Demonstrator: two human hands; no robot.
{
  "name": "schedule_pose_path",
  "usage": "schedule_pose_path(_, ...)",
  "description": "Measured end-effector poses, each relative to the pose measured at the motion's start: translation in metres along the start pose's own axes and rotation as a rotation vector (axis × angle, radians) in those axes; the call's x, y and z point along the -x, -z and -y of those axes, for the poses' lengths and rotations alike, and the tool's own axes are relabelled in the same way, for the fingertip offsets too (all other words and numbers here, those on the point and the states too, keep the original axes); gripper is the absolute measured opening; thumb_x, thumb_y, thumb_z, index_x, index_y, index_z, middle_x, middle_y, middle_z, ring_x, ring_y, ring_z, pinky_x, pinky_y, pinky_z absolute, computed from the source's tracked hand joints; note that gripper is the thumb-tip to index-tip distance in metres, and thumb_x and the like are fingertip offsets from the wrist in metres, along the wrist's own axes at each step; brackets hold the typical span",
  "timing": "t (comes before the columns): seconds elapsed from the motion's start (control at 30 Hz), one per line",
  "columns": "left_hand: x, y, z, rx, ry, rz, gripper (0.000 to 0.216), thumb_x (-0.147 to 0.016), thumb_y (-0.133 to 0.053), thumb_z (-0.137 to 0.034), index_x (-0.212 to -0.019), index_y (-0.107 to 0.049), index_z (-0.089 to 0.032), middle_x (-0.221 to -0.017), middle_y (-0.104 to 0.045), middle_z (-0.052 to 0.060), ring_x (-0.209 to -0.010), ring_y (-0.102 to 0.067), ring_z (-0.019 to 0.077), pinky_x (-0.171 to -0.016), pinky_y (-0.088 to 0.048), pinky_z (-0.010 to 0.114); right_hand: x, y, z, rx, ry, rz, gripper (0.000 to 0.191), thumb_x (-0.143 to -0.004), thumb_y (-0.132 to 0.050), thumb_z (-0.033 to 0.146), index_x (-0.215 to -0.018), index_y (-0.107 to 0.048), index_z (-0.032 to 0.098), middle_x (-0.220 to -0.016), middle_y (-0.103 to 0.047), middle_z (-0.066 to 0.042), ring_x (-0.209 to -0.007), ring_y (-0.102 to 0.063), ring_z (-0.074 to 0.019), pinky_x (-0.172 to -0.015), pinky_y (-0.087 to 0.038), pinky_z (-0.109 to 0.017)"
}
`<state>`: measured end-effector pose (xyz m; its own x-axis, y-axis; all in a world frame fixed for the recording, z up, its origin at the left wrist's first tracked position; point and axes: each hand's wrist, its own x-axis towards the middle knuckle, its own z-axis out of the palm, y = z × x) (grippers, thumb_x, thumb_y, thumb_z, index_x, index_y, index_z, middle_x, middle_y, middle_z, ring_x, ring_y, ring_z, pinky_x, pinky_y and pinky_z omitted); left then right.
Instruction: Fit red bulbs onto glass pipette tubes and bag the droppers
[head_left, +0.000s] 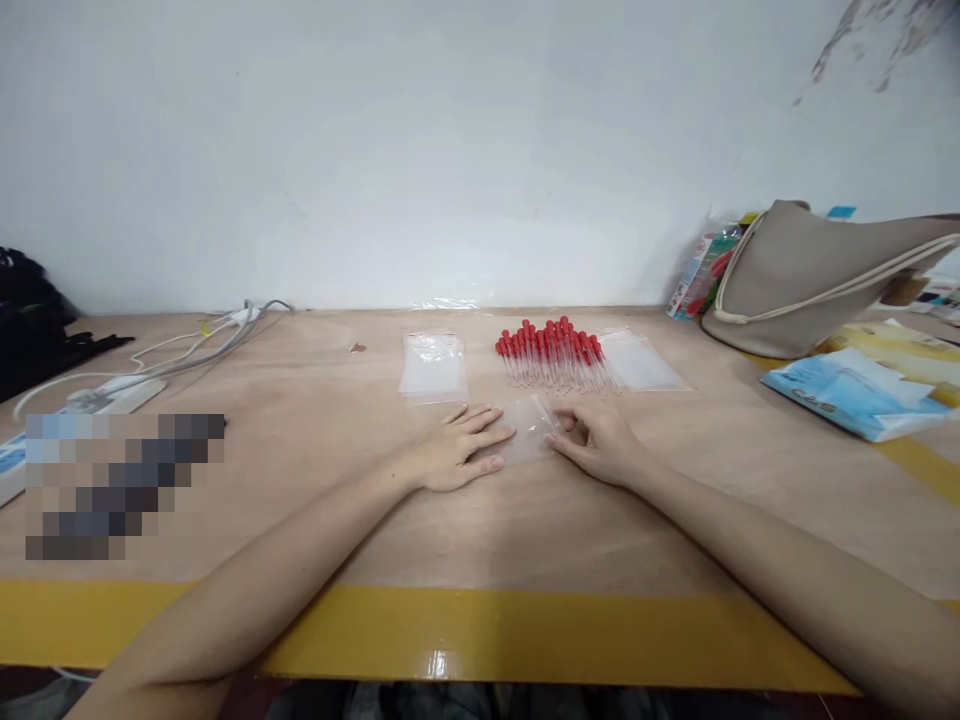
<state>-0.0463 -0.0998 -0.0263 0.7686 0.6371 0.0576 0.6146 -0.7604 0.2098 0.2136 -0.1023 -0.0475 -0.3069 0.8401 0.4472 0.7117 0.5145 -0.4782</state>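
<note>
A small, clear, flat plastic bag (525, 435) is mid-frame on the light brown table (450, 540). The left hand (465, 450) rests on it, fingers spread. The right hand (600, 440) pinches its right edge. Thin clear tubes with red tops (551, 352) lie just above.

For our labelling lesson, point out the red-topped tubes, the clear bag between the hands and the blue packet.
Red-topped tubes (553, 345), head view: red tops, mid-cluster.
Clear bag (527, 430), head view: its middle.
Blue packet (846, 408), head view: wrapper.
</note>
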Motion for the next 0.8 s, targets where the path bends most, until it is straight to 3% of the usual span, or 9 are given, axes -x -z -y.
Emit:
schedule_pose_path(0.1, -0.001, 0.001, 0.002, 0.009, -0.061, 0.025, 0.046, -0.091, -0.031, -0.046, -0.135, -0.029, -0.032, -0.146, -0.020, 0.001, -0.134, -0.017, 0.0208, -0.109, -0.009, 0.045, 0.002, -0.011, -0.006, -0.141, -0.203, 0.043, 0.041, -0.072, -0.059, 0.044, -0.103, -0.058, 0.017, -0.064, -0.059, 0.001, -0.054, -0.051, -0.0128, -0.055, -0.042, -0.027)
schedule_pose_path(0.2, 0.000, 0.004, 0.005, 0.019, -0.097, 0.052, 0.043, -0.092, -0.030, -0.037, -0.135, -0.029, -0.034, -0.146, -0.019, -0.001, -0.134, -0.016, 0.0207, -0.109, -0.008, 0.046, 0.003, -0.016, -0.005, -0.231, -0.251, 0.039, 0.035, -0.071, -0.060, 0.046, -0.090, -0.062, 0.017, -0.062, -0.058, 0.001, -0.050, -0.049, -0.0115, -0.050, -0.041, -0.026)
schedule_pose_path(0.27, 0.001, 0.005, 0.006, 0.014, -0.109, 0.052, 0.043, -0.092, -0.030, -0.033, -0.135, -0.028, -0.035, -0.146, -0.018, -0.002, -0.135, -0.015, 0.0209, -0.108, -0.007, 0.048, 0.003, -0.012, -0.001, -0.190, -0.153, -0.007, 0.029, -0.072, -0.059, 0.046, -0.078, -0.064, 0.018, -0.069, -0.060, -0.002, -0.058, -0.052, -0.0132, -0.056, -0.043, -0.028)
schedule_pose_path(0.33, 0.002, 0.005, 0.007, 0.003, -0.126, 0.050, 0.045, -0.091, -0.031, -0.032, -0.136, -0.025, -0.035, -0.146, -0.017, -0.002, -0.135, -0.015, 0.0207, -0.109, -0.007, 0.048, 0.002, -0.004, 0.004, -0.101, 0.057, -0.023, 0.026, -0.076, -0.056, 0.043, -0.071, -0.066, 0.020, -0.080, -0.061, -0.005, -0.073, -0.055, -0.0160, -0.068, -0.044, -0.032)
schedule_pose_path(0.43, 0.003, 0.006, 0.006, -0.005, -0.143, 0.049, 0.048, -0.091, -0.031, -0.032, -0.138, -0.020, -0.033, -0.147, -0.016, -0.001, -0.135, -0.015, 0.0201, -0.109, -0.007, 0.047, -0.001, 0.009, 0.007, 0.041, 0.377, 0.003, 0.021, -0.077, -0.057, 0.039, -0.073, -0.069, 0.022, -0.095, -0.061, -0.007, -0.091, -0.054, -0.0212, -0.082, -0.041, -0.040)
schedule_pose_path(0.5, 0.003, 0.007, 0.005, 0.004, -0.141, 0.042, 0.052, -0.091, -0.032, -0.033, -0.140, -0.014, -0.030, -0.147, -0.015, 0.000, -0.135, -0.015, 0.0196, -0.110, -0.007, 0.045, -0.003, 0.014, 0.006, 0.080, 0.482, 0.050, 0.019, -0.077, -0.059, 0.038, -0.078, -0.069, 0.022, -0.099, -0.062, -0.008, -0.097, -0.053, -0.0230, -0.084, -0.041, -0.042)
schedule_pose_path(0.67, 0.004, 0.009, 0.000, 0.024, -0.073, 0.035, 0.059, -0.091, -0.032, -0.036, -0.142, -0.006, -0.022, -0.147, -0.016, 0.005, -0.135, -0.015, 0.0206, -0.110, -0.013, 0.039, -0.002, 0.016, 0.001, -0.081, 0.493, 0.261, 0.033, -0.080, -0.055, 0.033, -0.110, -0.061, 0.022, -0.106, -0.062, -0.008, -0.099, -0.057, -0.0184, -0.085, -0.046, -0.033)
schedule_pose_path(0.8, 0.006, 0.008, 0.001, 0.027, -0.041, 0.019, 0.060, -0.091, -0.031, -0.044, -0.142, -0.009, -0.020, -0.147, -0.016, 0.007, -0.134, -0.015, 0.0228, -0.109, -0.017, 0.039, -0.003, 0.019, -0.003, -0.003, 0.479, 0.354, 0.045, -0.080, -0.056, 0.035, -0.125, -0.049, 0.029, -0.133, -0.043, -0.009, -0.121, -0.041, -0.0234, -0.097, -0.036, -0.044)
